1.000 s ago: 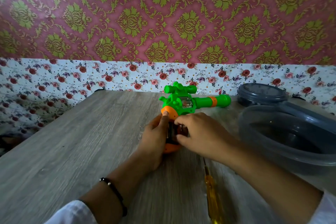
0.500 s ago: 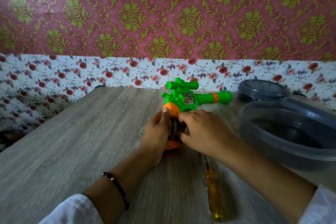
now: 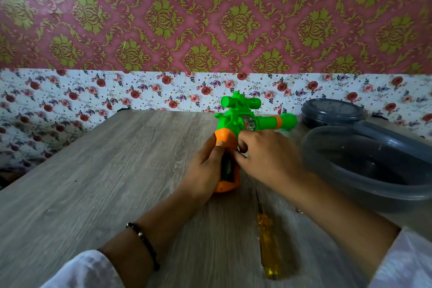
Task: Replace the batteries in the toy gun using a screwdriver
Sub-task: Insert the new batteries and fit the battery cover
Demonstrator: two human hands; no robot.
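L hand (image 3: 205, 166) grips the orange grip of the toy gun (image 3: 236, 124) from its left side, thumb up near the top of the grip, fingers curled round it. R hand (image 3: 264, 159) sits on the grip's right side, fingertips bent in and pinching at the edge of the open battery bay (image 3: 227, 168); what exactly they pinch is hidden. Gun lies on the table (image 3: 105, 170) right between both hands. Grip's long axis runs toward the person, barrel pointing off to the right, w/ the bay facing up. So, as I judge it, the next move works along the grip axis, R hand nearest the slot. Screwdriver (image 3: 266, 238) lies loose, near R forearm, tip toward the gun. Grey tub (image 3: 364, 194) further right.
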